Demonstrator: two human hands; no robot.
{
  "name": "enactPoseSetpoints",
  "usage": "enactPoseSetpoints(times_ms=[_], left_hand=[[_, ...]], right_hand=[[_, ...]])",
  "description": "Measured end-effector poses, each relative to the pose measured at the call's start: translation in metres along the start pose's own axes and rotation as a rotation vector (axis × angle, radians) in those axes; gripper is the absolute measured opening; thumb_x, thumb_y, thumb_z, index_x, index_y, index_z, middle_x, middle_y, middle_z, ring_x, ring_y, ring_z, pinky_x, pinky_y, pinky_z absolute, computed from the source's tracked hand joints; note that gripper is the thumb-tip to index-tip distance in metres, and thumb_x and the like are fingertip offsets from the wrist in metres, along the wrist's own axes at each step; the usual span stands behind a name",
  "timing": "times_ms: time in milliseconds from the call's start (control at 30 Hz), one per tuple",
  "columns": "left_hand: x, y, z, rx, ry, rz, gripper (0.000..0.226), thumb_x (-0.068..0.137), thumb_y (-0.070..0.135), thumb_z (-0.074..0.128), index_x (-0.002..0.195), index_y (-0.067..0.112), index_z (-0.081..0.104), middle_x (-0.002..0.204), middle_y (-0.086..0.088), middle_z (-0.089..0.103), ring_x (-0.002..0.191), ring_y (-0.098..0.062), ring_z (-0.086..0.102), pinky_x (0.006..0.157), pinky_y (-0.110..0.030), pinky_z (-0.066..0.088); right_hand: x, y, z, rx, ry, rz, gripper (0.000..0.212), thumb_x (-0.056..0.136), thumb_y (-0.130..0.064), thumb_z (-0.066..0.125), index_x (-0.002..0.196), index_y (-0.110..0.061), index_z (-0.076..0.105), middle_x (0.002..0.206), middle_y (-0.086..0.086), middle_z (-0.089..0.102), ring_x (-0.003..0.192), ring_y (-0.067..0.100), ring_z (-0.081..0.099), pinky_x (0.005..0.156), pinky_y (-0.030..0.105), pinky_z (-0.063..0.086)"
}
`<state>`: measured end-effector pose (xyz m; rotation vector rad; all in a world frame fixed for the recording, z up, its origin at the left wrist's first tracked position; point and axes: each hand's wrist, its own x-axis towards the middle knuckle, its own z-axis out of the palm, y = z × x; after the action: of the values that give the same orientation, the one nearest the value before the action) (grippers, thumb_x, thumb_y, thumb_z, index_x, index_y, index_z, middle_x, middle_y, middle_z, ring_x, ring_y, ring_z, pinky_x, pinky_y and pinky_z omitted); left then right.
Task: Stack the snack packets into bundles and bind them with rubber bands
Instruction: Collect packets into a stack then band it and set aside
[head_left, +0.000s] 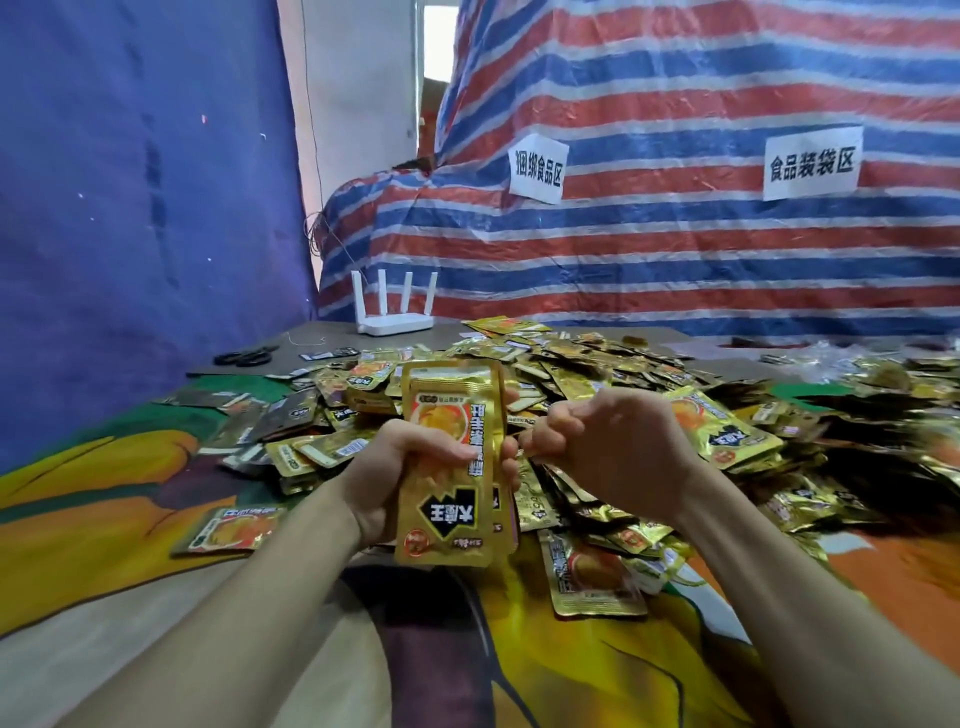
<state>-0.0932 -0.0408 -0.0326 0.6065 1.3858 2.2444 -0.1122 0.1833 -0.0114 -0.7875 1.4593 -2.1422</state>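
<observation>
At centre, just near of the loose heap, your bundle of gold snack packets (449, 431) stands upright and clear of the bench (322, 335). Its printed face is turned toward you, with the text upside down. Your left hand (400, 467) carries it: the grip is closed round the lower half, the thumb laid across the front face and the fingertips showing at the right edge.

Your right hand (608, 447) sits just right of the bundle at the same height. Its grip is drawn into a tight curl with the knuckles up and the fingertips at the bundle's right edge. Whether it pinches a rubber band or anything else, I cannot tell.

Beyond and to the right of both hands, a heap of loose packets (597, 364) covers the far and right part of the bench. One single packet (228, 530) lies flat to the near left, well apart from the heap. Another packet (592, 577) lies flat at the near edge of the heap, below your right wrist. A brightly printed cloth (104, 499) covers the near part of the bench.

At the far left stand a white router (395, 312) with four aerials and, left of it, black scissors (244, 357). Behind hangs a red, white and blue striped tarp (675, 249) bearing two paper signs (537, 169) (810, 163). A blue sheet (130, 208) closes the left side.
</observation>
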Motion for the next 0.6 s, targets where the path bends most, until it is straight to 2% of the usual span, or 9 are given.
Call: enactPoseSetpoints(times_ms=[67,133,200,267,333,400,467,533,600], left_hand=[[0.000,-0.001,0.002,-0.029,-0.019,0.031,0.049,0.063,0.003,0.080,0.111,0.005,0.075,0.101,-0.016,0.072,0.093,-0.031,0.072,0.086,-0.048,0.058],[-0.001,-0.001,0.003,-0.076,-0.020,0.072,0.052,0.061,0.002,0.080,0.113,0.003,0.073,0.101,-0.015,0.070,0.091,-0.031,0.071,0.084,-0.048,0.058],[0.000,-0.002,0.003,-0.113,-0.021,0.097,0.049,0.067,-0.002,0.071,0.116,0.004,0.072,0.100,-0.016,0.069,0.090,-0.031,0.070,0.084,-0.047,0.059],[0.001,-0.004,0.001,-0.079,0.017,0.069,0.040,0.072,0.001,0.062,0.110,0.004,0.075,0.098,-0.014,0.071,0.089,-0.030,0.071,0.083,-0.046,0.059],[0.003,-0.005,-0.001,-0.010,0.099,0.018,0.031,0.070,0.003,0.063,0.097,0.004,0.078,0.094,-0.015,0.073,0.085,-0.031,0.073,0.077,-0.044,0.060],[0.004,-0.005,-0.002,0.058,0.186,-0.001,0.027,0.068,0.001,0.065,0.089,0.008,0.081,0.090,-0.017,0.075,0.078,-0.033,0.074,0.070,-0.044,0.061],[0.006,-0.005,-0.002,0.103,0.283,-0.007,0.026,0.066,-0.001,0.067,0.084,0.009,0.081,0.090,-0.018,0.075,0.076,-0.035,0.074,0.073,-0.048,0.062],[0.011,-0.005,0.000,0.113,0.418,0.013,0.025,0.068,0.003,0.066,0.089,0.007,0.080,0.102,-0.021,0.072,0.087,-0.038,0.071,0.093,-0.057,0.056],[0.015,-0.004,0.002,0.061,0.564,0.092,0.027,0.072,0.004,0.064,0.096,0.004,0.077,0.114,-0.023,0.070,0.100,-0.039,0.069,0.103,-0.058,0.049]], right_hand=[[-0.001,-0.001,0.003,0.166,-0.067,-0.050,0.019,0.073,-0.015,0.040,0.059,-0.012,0.052,0.060,0.007,0.047,0.073,0.030,0.055,0.090,0.043,0.050],[-0.001,-0.002,0.007,0.286,-0.085,-0.107,0.026,0.077,-0.012,0.040,0.065,-0.009,0.062,0.054,0.000,0.045,0.059,0.021,0.054,0.080,0.040,0.058],[0.001,-0.001,0.008,0.303,-0.050,-0.134,0.036,0.082,-0.007,0.040,0.084,-0.004,0.076,0.052,-0.005,0.046,0.046,0.010,0.047,0.071,0.032,0.059],[0.005,0.001,0.009,0.218,0.004,-0.126,0.038,0.086,-0.003,0.047,0.110,-0.006,0.076,0.061,-0.005,0.059,0.039,0.004,0.046,0.057,0.025,0.057],[0.008,0.005,0.010,0.064,0.036,-0.097,0.035,0.089,-0.003,0.055,0.118,-0.012,0.074,0.093,0.004,0.076,0.047,0.008,0.060,0.051,0.024,0.056],[0.010,0.008,0.009,-0.054,0.063,-0.074,0.032,0.089,-0.006,0.062,0.115,-0.017,0.077,0.115,0.013,0.074,0.066,0.019,0.071,0.053,0.027,0.060],[0.010,0.010,0.007,-0.123,0.097,-0.076,0.036,0.083,-0.012,0.072,0.119,-0.016,0.074,0.120,0.018,0.071,0.080,0.024,0.073,0.057,0.033,0.062],[0.010,0.012,0.004,-0.214,0.162,-0.080,0.050,0.077,-0.018,0.079,0.125,-0.013,0.069,0.118,0.019,0.072,0.092,0.027,0.073,0.060,0.036,0.062],[0.011,0.016,0.005,-0.318,0.242,-0.085,0.062,0.071,-0.022,0.083,0.129,-0.011,0.066,0.113,0.016,0.075,0.101,0.028,0.074,0.061,0.039,0.063]])
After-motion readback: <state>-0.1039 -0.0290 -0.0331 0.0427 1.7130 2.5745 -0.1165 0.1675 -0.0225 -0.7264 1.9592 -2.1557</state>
